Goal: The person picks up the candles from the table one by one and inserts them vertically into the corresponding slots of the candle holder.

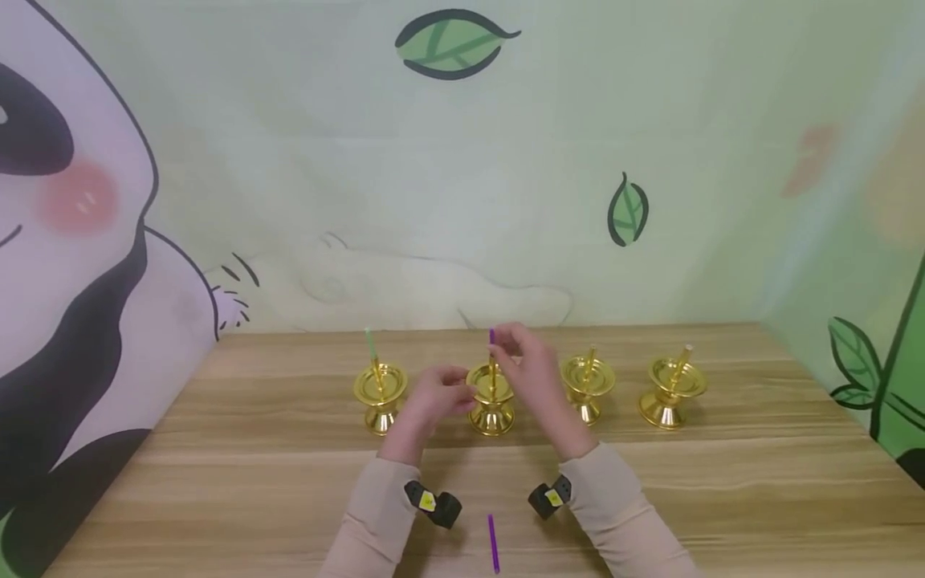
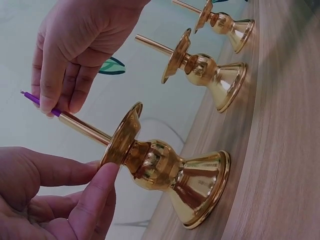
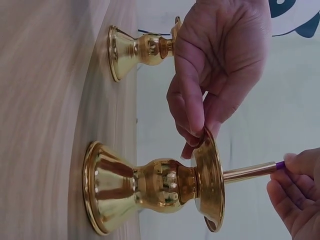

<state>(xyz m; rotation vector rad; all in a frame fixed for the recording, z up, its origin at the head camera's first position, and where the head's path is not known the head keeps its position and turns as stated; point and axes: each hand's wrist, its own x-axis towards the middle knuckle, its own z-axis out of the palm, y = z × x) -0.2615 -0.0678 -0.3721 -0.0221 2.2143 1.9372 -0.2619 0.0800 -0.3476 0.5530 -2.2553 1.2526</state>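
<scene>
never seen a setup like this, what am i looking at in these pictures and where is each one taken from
There is no machine: a person works with two bare hands. The wide picture comes from a camera worn on the head, looking forward and down. The tilted close-ups come from small black cameras, one on each wrist. On the wooden table stand four gold holders in a row, and a loose purple stick lies nearer the person. A green stick stands in the leftmost holder. At the second holder from the left, the left hand pinches the dish, while the right hand pinches another purple stick atop the tube.
</scene>
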